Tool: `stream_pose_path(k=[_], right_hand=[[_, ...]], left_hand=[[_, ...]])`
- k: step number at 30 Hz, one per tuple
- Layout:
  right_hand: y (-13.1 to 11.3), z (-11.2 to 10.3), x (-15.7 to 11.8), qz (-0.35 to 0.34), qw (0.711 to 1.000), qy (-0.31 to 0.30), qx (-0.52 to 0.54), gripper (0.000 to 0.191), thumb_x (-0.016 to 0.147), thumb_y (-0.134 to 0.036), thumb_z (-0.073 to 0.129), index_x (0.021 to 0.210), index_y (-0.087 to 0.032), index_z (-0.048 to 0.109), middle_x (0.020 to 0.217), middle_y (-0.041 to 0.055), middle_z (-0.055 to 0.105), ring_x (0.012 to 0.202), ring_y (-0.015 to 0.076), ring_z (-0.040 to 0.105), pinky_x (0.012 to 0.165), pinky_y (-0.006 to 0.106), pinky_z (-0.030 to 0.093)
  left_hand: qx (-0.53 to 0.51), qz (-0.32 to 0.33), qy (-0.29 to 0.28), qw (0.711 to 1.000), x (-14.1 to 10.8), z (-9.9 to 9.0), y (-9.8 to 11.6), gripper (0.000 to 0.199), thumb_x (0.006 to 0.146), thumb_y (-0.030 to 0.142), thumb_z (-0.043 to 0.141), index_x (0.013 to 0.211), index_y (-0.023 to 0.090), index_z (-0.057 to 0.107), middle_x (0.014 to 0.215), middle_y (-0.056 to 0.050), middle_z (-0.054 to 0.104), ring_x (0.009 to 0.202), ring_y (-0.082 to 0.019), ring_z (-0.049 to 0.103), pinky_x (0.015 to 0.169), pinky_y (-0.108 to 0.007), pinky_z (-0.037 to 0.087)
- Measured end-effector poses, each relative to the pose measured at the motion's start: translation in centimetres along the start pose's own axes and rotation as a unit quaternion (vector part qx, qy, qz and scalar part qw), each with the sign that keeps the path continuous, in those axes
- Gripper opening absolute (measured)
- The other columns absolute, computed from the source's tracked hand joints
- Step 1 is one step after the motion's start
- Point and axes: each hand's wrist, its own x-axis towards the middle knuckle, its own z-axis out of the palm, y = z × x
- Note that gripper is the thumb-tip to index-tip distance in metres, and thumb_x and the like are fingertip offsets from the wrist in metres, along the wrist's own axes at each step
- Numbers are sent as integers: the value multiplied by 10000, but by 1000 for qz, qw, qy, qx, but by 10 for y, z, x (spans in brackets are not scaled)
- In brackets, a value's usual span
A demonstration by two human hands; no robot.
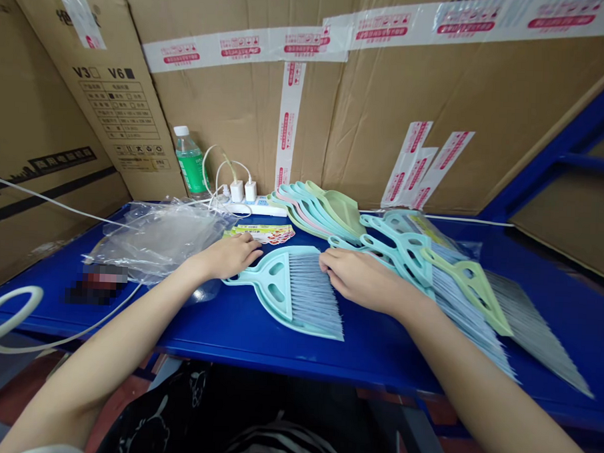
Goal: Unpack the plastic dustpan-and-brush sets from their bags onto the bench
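Observation:
A light-blue brush (pixel 274 282) lies on a matching light-blue dustpan (pixel 297 328) in the middle of the blue table, its grey bristles pointing right. My left hand (pixel 233 253) rests above the handle end, beside the printed cards (pixel 264 233), fingers extended and apart. At the bristles' upper right edge is my right hand (pixel 353 272), its fingers curled together; whatever they hold, if anything, is hidden. Several light-blue brushes (pixel 398 247) and a green brush (pixel 472 287) lie to the right. Behind my hands sits a stack of dustpans (pixel 327 211) in green, pink and blue.
Clear plastic bags (pixel 166 237) lie on the left of the blue table (pixel 256 355). A bottle (pixel 191 161) and a power strip (pixel 267 208) with white chargers stand at the back. Cardboard boxes (pixel 237 110) wall the rear. A white cable (pixel 77 333) loops at left.

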Motion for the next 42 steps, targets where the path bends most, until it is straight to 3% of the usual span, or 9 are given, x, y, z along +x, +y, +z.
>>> stream_pose_path(k=[9,16,20,30,42], right_hand=[[0,-1,0,1,1000,-6,-9,181,873,-40,449,873,-169,575,911,70,637,773,183,591,640,278,369],[-1,-2,-1,3,1000,-10,-8,174,882,-44,447,861,-166,568,905,70,627,749,176,575,631,276,361],[-2,-2,-3,-1,1000,-6,-7,165,887,-52,453,839,-168,560,889,66,623,737,174,568,622,276,357],[-3,-1,-5,5,1000,-11,0,168,878,-36,454,858,-166,559,951,77,638,801,185,586,620,278,353],[-4,-2,-6,18,999,-22,23,154,889,-44,459,881,-164,554,981,76,631,835,189,587,631,285,362]], left_hand=[[-14,-2,-5,1000,0,1,-1,490,995,323,225,1300,104,540,1258,-154,582,1158,-251,569,1021,-352,404],[-9,13,22,1000,0,5,-4,480,996,340,218,1259,142,567,1219,-132,606,1118,-235,588,989,-346,423],[-11,3,6,1000,-1,2,-1,484,993,329,223,1270,117,557,1237,-145,593,1141,-246,576,1002,-345,415],[2,-5,-18,1000,-1,-3,5,478,993,294,230,1273,87,557,1245,-164,593,1160,-265,573,1008,-361,419],[21,9,4,1000,-2,0,3,474,1000,314,210,1237,123,574,1208,-138,619,1113,-245,600,967,-347,439]])
